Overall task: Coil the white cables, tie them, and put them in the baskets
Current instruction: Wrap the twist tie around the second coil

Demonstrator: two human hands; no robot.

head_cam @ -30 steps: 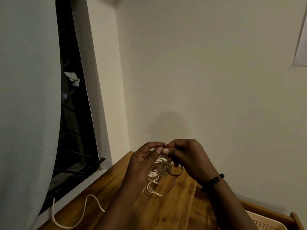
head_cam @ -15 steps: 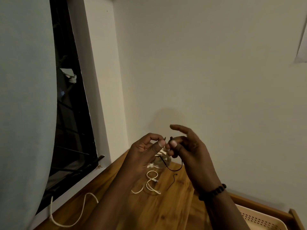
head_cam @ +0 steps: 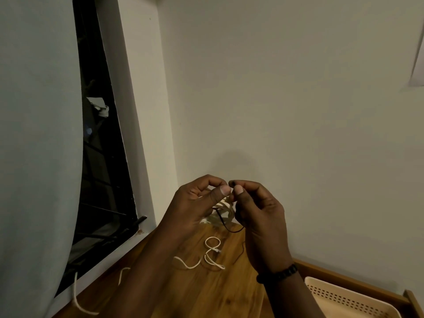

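1. Left hand [head_cam: 197, 203] raised above the brown wooden surface [head_cam: 206, 290], thumb and forefinger curled and pinched on one end of a thin black tie wire [head_cam: 226, 226].
2. Right hand [head_cam: 257, 210] close beside it, fingertips nearly touching the left's, grip likewise pinched on the other end of the same wire; black beaded bracelet [head_cam: 278, 275] around the wrist.
3. Small coiled bundle of white cable [head_cam: 223, 210] held up between and just behind the two hands, partly hidden by the fingers; black wire looped under it, sagging in a curve below.
4. Loose tail of the white cable [head_cam: 211, 255] trailing on the wood below the hands, looped once.
5. Another loose white cord [head_cam: 78, 301] lying at the left edge near the dark window [head_cam: 103, 180].
6. Cream perforated plastic basket [head_cam: 353, 299] at lower right on the surface, well apart from the bundle.
7. Pale curtain [head_cam: 34, 134] on the left.
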